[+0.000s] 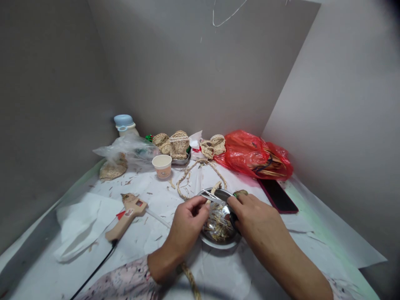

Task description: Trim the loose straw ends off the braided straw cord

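Your left hand (187,216) pinches the braided cord (213,190) over the metal bowl (218,241) while your right hand (250,212) grips scissors (212,196) (blades open): cut cleanly, keeping fingertips clear.

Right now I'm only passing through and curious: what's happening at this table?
A person is trimming a braided straw rope over a shallow metal dish that holds straw clippings. The right hand works a pair of scissors, blades at the rope's end, while the left hand pinches that end. A glue gun lies to the left on the white paper covering. Small woven baskets, a paper cup, a red plastic bag and a dark phone sit further back.
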`<state>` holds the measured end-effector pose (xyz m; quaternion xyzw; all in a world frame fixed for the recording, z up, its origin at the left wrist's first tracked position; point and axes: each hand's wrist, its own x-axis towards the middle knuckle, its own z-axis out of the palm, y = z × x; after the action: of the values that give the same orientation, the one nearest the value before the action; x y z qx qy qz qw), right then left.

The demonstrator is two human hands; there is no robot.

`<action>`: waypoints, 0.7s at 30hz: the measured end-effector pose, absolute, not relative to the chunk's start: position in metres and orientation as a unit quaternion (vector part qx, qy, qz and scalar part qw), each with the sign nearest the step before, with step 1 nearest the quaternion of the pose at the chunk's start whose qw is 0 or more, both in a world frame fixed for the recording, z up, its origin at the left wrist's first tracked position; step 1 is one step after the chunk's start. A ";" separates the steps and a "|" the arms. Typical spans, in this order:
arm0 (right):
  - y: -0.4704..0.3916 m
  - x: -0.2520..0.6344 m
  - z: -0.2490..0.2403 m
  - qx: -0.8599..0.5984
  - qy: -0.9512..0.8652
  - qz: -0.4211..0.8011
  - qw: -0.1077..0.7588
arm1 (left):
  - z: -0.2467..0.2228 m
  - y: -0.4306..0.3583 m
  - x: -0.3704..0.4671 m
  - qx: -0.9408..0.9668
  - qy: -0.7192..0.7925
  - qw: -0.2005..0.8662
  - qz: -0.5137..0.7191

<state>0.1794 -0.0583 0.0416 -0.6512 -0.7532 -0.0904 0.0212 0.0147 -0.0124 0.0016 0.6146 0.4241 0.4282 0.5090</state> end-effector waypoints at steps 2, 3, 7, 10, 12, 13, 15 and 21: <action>-0.058 0.179 0.042 -0.654 -0.752 -0.078 0.016 | 0.001 -0.012 0.014 0.615 0.422 0.510 0.428; -0.058 0.179 0.043 -0.657 -0.751 -0.069 0.012 | 0.001 -0.012 0.014 0.615 0.422 0.510 0.428; -0.056 0.178 0.046 -0.662 -0.748 -0.043 -0.003 | 0.002 -0.011 0.013 0.619 0.418 0.507 0.429; -0.055 0.178 0.047 -0.663 -0.747 -0.041 -0.004 | 0.002 -0.010 0.014 0.616 0.420 0.507 0.431; -0.055 0.178 0.047 -0.662 -0.748 -0.045 -0.002 | 0.001 -0.010 0.014 0.614 0.422 0.510 0.429; -0.055 0.179 0.046 -0.661 -0.748 -0.048 0.000 | 0.001 -0.010 0.014 0.616 0.421 0.510 0.428; -0.056 0.179 0.045 -0.660 -0.749 -0.054 0.006 | 0.000 -0.010 0.014 0.620 0.421 0.507 0.427; -0.057 0.183 0.044 -0.660 -0.750 -0.029 0.036 | 0.000 -0.011 0.014 0.615 0.428 0.503 0.430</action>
<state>0.1829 -0.0571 0.0435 -0.6597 -0.7501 -0.0285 0.0363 0.0138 -0.0109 0.0002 0.6151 0.4284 0.4300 0.5032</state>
